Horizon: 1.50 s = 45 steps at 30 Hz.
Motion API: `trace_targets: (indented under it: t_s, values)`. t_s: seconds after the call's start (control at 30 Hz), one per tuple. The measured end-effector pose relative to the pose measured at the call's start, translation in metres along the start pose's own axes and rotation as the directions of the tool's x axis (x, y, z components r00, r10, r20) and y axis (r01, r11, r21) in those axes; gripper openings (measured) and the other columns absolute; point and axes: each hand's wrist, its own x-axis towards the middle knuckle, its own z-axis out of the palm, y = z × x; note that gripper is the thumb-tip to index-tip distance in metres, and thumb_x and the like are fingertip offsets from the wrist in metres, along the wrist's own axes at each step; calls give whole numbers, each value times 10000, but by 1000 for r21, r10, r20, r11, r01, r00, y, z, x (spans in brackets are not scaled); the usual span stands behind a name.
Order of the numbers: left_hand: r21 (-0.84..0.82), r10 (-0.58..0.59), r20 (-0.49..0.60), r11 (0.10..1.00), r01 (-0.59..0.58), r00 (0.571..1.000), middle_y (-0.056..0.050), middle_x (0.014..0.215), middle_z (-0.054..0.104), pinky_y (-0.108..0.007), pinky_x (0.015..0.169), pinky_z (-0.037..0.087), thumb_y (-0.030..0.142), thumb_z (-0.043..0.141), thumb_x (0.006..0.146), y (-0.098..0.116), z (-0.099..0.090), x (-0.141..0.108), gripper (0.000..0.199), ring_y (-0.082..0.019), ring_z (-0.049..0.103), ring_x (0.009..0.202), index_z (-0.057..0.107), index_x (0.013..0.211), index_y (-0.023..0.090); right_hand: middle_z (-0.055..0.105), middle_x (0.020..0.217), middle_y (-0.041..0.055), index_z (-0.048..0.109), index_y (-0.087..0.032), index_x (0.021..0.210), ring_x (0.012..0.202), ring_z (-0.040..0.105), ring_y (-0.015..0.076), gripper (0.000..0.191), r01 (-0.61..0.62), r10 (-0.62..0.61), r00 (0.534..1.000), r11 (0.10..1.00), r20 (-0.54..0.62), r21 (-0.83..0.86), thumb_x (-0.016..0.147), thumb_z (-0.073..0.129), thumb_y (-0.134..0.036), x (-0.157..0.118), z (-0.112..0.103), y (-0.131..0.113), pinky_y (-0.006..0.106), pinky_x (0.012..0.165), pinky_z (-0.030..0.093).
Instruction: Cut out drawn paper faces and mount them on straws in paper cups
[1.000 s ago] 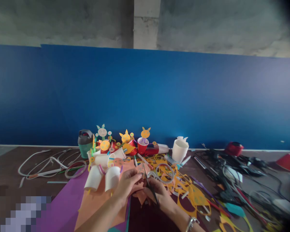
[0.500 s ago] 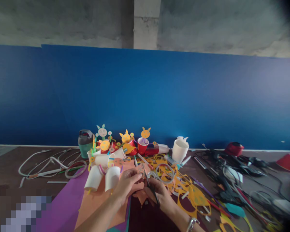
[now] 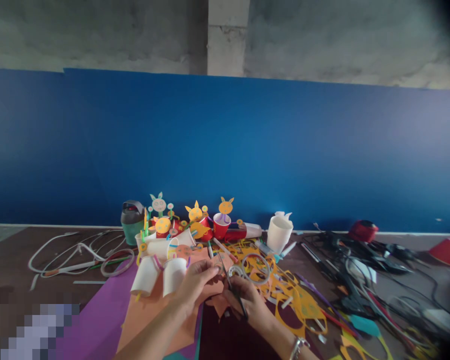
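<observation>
My right hand [image 3: 249, 297] is closed round the dark handles of a pair of scissors [image 3: 237, 295], whose thin blades point up and to the left. My left hand [image 3: 198, 282] pinches a small piece of orange paper [image 3: 219, 267] close to the blades. How far apart the blades are, I cannot tell. Beneath my left hand and forearm lie orange paper sheets [image 3: 157, 325], with a purple sheet [image 3: 97, 325] under them. Two white paper cups [image 3: 175, 275] lie tipped just left of my left hand. A roll of clear tape [image 3: 235, 271] rests beyond the scissors.
Yellow paper scraps [image 3: 303, 300] are strewn to the right. Behind stand red cups [image 3: 222, 227] with paper animal heads, a white cup [image 3: 279, 234] and a green-grey bottle [image 3: 132, 222]. White cables [image 3: 75, 267] lie left; black cables and a glue gun [image 3: 360, 300] lie right.
The orange piece between my left fingertips looks smaller, and less paper shows around the blades. Both hands are in almost the same place.
</observation>
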Motion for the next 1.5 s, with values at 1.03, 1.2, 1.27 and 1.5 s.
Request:
trace_targets:
  t_s: [1.03, 1.2, 1.27, 1.5]
  values:
    - [13, 9, 1, 1000, -9, 1000, 30, 532, 503, -210, 521, 310, 326, 741, 650, -1, 0, 0, 225, -83, 434, 512, 617, 606, 143, 426, 434, -89, 491, -168, 690, 326, 338, 39, 371, -33, 33, 999, 999, 8, -26, 715, 672, -492, 0, 1, -2, 163, 336, 225]
    - [37, -19, 5, 999, 19, 1000, 23, 539, 525, -209, 525, 310, 272, 744, 632, 2, 1, -1, 173, -80, 438, 518, 645, 608, 133, 480, 472, -74, 513, -167, 729, 348, 386, 47, 372, -29, 29, 999, 999, 36, -20, 710, 677, -500, 0, -1, 1, 157, 349, 259]
    - [31, -23, 3, 999, 23, 1000, 19, 550, 540, -208, 533, 315, 259, 744, 629, 3, 1, -1, 158, -79, 445, 527, 652, 614, 131, 461, 454, -81, 510, -165, 718, 333, 358, 40, 374, -31, 31, 999, 999, 30, -28, 714, 670, -503, -1, -1, 2, 158, 338, 238]
    - [49, -14, 23, 999, 13, 1000, 21, 564, 533, -205, 550, 321, 233, 730, 644, 7, -3, 0, 137, -81, 450, 551, 641, 615, 133, 415, 428, -95, 483, -173, 666, 321, 313, 31, 348, -25, 25, 1000, 1000, 9, -1, 703, 689, -452, 0, 0, -1, 160, 332, 227]
